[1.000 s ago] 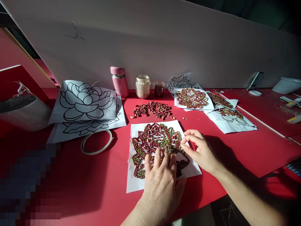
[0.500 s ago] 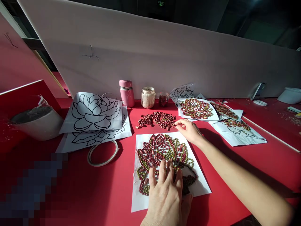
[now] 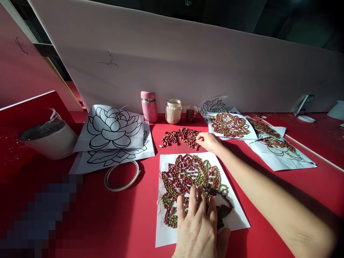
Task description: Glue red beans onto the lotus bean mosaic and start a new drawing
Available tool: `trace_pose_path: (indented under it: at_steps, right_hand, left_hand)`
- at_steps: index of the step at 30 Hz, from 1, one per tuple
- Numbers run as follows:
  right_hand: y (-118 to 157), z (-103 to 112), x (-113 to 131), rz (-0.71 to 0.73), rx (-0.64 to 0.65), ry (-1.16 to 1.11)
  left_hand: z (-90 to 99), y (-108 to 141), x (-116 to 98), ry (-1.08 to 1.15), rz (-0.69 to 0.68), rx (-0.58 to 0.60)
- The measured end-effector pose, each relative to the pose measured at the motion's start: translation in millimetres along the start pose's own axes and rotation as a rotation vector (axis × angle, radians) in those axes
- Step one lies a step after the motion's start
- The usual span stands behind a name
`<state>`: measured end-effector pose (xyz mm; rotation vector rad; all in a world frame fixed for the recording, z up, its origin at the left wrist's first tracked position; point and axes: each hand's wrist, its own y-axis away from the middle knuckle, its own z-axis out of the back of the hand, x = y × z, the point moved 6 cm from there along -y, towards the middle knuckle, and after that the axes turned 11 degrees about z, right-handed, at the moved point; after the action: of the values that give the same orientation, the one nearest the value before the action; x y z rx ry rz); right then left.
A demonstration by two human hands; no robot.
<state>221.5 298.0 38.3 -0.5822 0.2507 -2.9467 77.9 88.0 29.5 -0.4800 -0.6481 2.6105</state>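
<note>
My left hand (image 3: 197, 222) lies with fingers spread over the lower part of a flower picture made of beans (image 3: 188, 175) on a white sheet (image 3: 168, 236). Dark red beans and small green beans fill its petals; the part under my palm is hidden. Just beyond the sheet, my right hand (image 3: 208, 141) is at the right end of a loose pile of red beans (image 3: 181, 137). Its thumb and fingertips are pinched together, and what is between them is too small to make out.
Lotus line drawings (image 3: 115, 125) lie left, beside a white pot (image 3: 53, 139) and a coiled strip (image 3: 122, 175). Behind the pile stand a pink flask (image 3: 149, 107), a glass jar (image 3: 173, 111) and a small cup (image 3: 191, 114). More bean pictures (image 3: 231, 125) lie right.
My right hand has moved a little left, onto the pile's edge, and its fingers have drawn closer together. My left hand stays on the sheet. The whole view has shifted slightly.
</note>
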Motion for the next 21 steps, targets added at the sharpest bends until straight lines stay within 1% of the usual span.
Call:
trace_pose_path:
  at_steps: [3, 5, 9, 12, 16, 19, 21]
  right_hand:
    - [0, 0, 3, 0.01, 0.003, -0.009]
    - [0, 1, 6, 0.029, -0.016, -0.027]
    - [6, 13, 4, 0.057, -0.098, -0.111]
    - [16, 23, -4, 0.071, -0.155, -0.225]
    - [45, 31, -8, 0.109, -0.166, -0.386]
    - [80, 38, -1, 0.132, -0.179, -0.507]
    - [108, 42, 7, 0.15, -0.176, -0.636]
  left_hand:
    - [-6.1, 4, 1, 0.018, 0.024, 0.02]
    - [-6.6, 4, 1, 0.026, 0.023, 0.035]
    - [4.5, -1, 1, 0.035, 0.007, 0.04]
    - [11.8, -6, -1, 0.051, 0.001, 0.084]
    - [17.2, -7, 1, 0.133, 0.058, 0.131]
    - [22.3, -8, 2, 0.202, 0.089, 0.143]
    - [25.2, -9, 3, 0.234, 0.104, 0.152]
